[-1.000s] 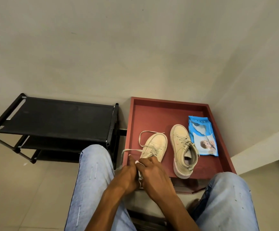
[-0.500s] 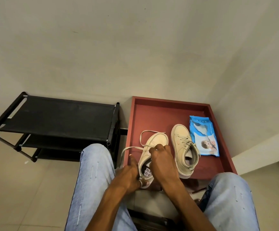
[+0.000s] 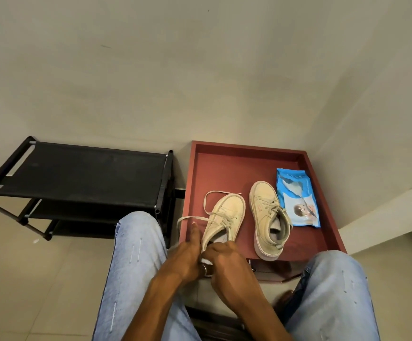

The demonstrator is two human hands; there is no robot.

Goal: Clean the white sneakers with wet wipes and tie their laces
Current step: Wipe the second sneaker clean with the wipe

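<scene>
Head: right hand [image 3: 225,263] lower on sneaker [image 3: 227,212]

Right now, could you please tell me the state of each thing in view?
held sneaker: laces undone, trailing loose over the tray.
second sneaker: resting on the tray, laces not trailing.
wipes pack: lying flat beside the second sneaker.
left hand: grips the held sneaker's side.
right hand: grips its heel.

Plain beige walls [image 3: 200,70] beyond the fingers [image 3: 195,233], black metal-framed fabric shelf rack [image 3: 82,173] to their left, pale tiled floor [image 3: 40,279] below.
</scene>
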